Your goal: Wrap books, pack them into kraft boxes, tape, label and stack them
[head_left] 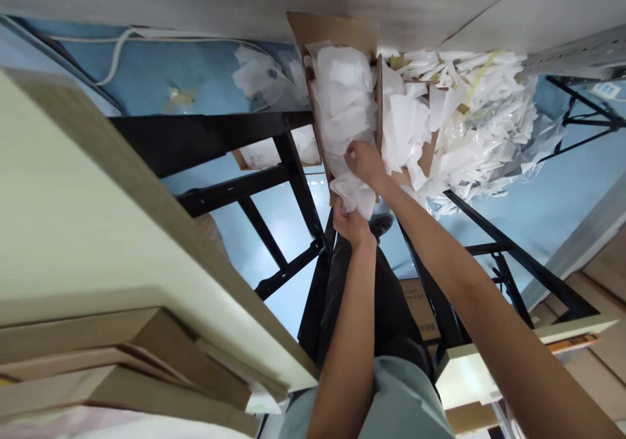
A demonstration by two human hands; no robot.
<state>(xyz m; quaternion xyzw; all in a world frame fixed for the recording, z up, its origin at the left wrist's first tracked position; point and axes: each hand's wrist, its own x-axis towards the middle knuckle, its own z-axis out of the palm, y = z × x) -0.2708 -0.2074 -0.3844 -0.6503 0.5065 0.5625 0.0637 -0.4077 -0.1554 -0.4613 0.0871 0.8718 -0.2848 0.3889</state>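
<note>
a person in a grey-green shirt (405, 400) and dark trousers (398, 295) reaches both bare arms toward a narrow cardboard box (332, 29), filled with thin white packets (345, 93). the left hand (351, 224) grasps a crumpled white packet (356, 192) at the near end of the box. the right hand (366, 164) is just beyond it, over the packets, with its fingers curled; i can't tell whether it pinches anything. to the right, touching or just beside the first box, is a second box (429, 155) of white packets, and past that a heap of white pieces (493, 132) with clear plastic among them. black metal frames (298, 191) stand over a blue floor (274, 207). on the left, a pale surface (88, 211) carries folded cardboard (132, 341).
</note>
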